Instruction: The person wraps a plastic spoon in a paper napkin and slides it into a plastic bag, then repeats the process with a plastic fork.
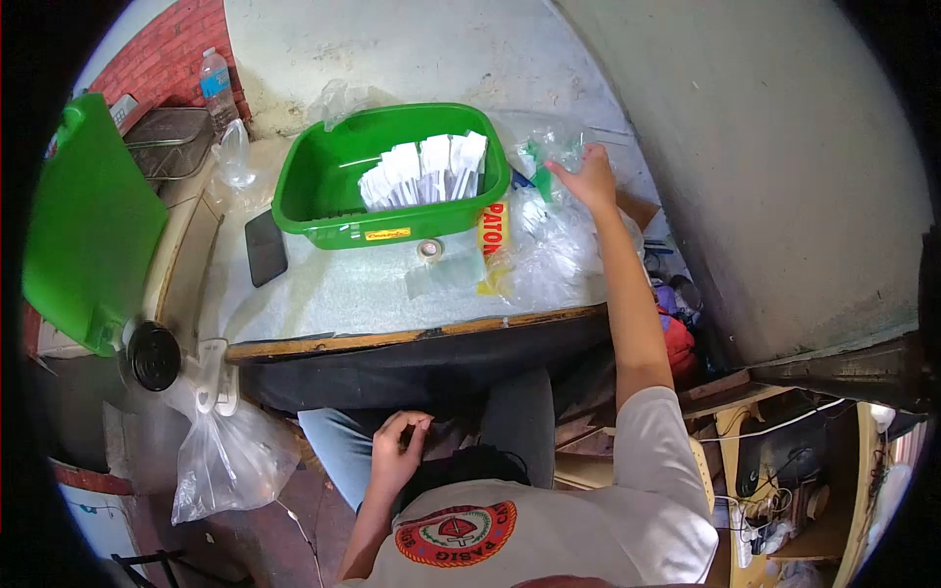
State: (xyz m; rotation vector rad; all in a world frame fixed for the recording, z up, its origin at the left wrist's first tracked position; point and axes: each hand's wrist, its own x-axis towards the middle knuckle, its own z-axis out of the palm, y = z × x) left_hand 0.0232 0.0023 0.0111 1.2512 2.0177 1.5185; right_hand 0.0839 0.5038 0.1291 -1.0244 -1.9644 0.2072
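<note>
The right hand [588,178] reaches over the clear plastic bags [554,250] just right of the green basin [363,231], thumb and fingers spread, though I can't tell whether they grip any plastic; the left hand [397,453] is loosely curled on the near side of the basin, down by the lap. The white paper strips [402,178] stand fanned inside the basin. Those light bags lie so tangled that one tug could drag several off the table edge [412,336].

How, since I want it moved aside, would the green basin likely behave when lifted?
The basin would probably feel stiff, as its walls hold their shape. Being broad and low, it seems unlikely to tip if pushed. The white paper bundles inside look loose, so they might slide or topple if it tilts.
</note>
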